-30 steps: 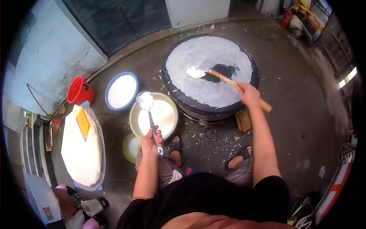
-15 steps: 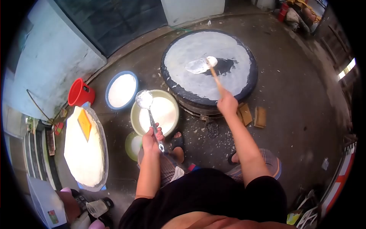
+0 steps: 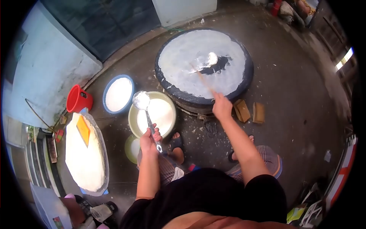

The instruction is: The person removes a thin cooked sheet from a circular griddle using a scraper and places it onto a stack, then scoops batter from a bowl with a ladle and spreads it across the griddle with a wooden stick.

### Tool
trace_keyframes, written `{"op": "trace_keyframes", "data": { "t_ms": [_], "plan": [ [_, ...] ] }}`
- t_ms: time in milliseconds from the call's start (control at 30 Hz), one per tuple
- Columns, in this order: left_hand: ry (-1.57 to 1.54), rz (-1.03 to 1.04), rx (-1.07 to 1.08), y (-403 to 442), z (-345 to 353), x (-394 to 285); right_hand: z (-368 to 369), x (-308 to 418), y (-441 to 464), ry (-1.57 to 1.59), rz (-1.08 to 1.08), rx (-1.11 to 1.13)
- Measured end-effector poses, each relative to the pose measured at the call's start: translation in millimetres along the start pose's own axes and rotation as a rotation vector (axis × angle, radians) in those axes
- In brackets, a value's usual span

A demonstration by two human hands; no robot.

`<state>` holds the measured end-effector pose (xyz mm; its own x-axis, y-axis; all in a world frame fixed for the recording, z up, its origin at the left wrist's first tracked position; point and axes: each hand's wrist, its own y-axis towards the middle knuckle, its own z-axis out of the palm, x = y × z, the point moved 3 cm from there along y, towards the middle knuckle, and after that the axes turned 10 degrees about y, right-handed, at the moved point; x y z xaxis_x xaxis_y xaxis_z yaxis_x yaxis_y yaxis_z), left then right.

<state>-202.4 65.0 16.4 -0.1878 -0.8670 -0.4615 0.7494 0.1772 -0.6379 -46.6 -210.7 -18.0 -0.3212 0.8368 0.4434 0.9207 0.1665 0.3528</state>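
Fingers: The left hand (image 3: pixel 150 140) closes around the handle of a metal ladle (image 3: pixel 141 100); the right hand (image 3: pixel 222 106) grips the near end of a wooden stick (image 3: pixel 206 84), blurred by motion.
Round plate: Its black rim (image 3: pixel 247 82) surrounds a pale, uneven layer (image 3: pixel 188 47), with the stick reaching in over it; whether its far end touches is unclear.
Dark patch: A bare-looking area (image 3: pixel 218 67) lies beside a thick white clump (image 3: pixel 212 58). An uneven stroke could leave the layer thick there and thin nearby, and a steep or hard one could tear it.
Ladle bowl: White residue coats it above the pale green basin (image 3: pixel 132 121). A tilt of the left wrist could send drips past the rim, since the bowl hangs close to the edge.
Floor: White flecks dot the dark ground near a sandal (image 3: pixel 176 142) and two blocks (image 3: pixel 241 110). The surface looks damp; a shifted foot could slip, jolting both hands.
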Motion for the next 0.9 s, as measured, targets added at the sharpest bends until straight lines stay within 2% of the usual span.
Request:
{"op": "trace_keyframes", "data": {
  "t_ms": [100,200,267,300,333,400,467,533,633,667,733,767,800,867,900],
  "plan": [
    [0.03,0.006,-0.017,-4.6,1.7,0.2,-12.8,-43.8,27.2,-0.178,0.165,-0.045],
    [0.039,0.006,-0.007,-3.0,1.6,0.3,-27.2,-48.4,23.6,0.039,0.313,-0.071],
    [0.04,0.005,-0.006,-2.2,0.9,1.0,-25.6,-27.2,3.4,0.054,0.39,-0.067],
    [0.04,0.011,-0.006,-2.1,3.0,0.6,-20.4,-17.1,-4.5,0.086,0.355,0.038],
    [0.042,0.018,-0.008,-2.2,4.5,0.4,-17.6,-7.7,-9.3,0.067,0.218,0.073],
    [0.063,0.015,-0.014,-3.5,7.3,0.4,1.5,-38.0,-0.1,-0.162,0.184,0.059],
    [0.085,0.015,-0.016,-3.5,4.8,-0.9,-12.2,-63.6,17.1,-0.257,0.307,0.054],
    [0.092,-0.001,-0.013,0.9,0.0,0.7,-34.7,-64.2,21.9,-0.235,0.331,0.017],
    [0.018,-0.009,0.03,1.9,-0.2,1.1,-55.5,-55.8,4.9,0.053,0.593,0.026],
    [0.018,-0.01,0.034,2.4,1.3,1.3,-51.3,-63.7,1.1,0.051,0.593,0.022],
    [0.04,0.019,0.006,0.8,3.9,1.4,-38.2,-85.0,-4.3,0.23,0.365,-0.063],
    [0.046,0.017,0.001,0.4,4.6,2.1,-37.8,-100.6,-0.2,0.3,0.35,-0.163],
    [0.041,0.005,-0.004,0.2,5.4,2.8,-36.7,-122.1,8.7,0.55,0.475,-0.127],
    [0.044,-0.004,-0.004,-0.1,8.3,3.6,-45.5,-148.9,30.3,0.419,0.623,-0.103],
    [0.053,-0.008,-0.003,-0.2,9.4,4.5,-46.1,-160.0,36.6,0.423,0.625,-0.11]
  ]
}}
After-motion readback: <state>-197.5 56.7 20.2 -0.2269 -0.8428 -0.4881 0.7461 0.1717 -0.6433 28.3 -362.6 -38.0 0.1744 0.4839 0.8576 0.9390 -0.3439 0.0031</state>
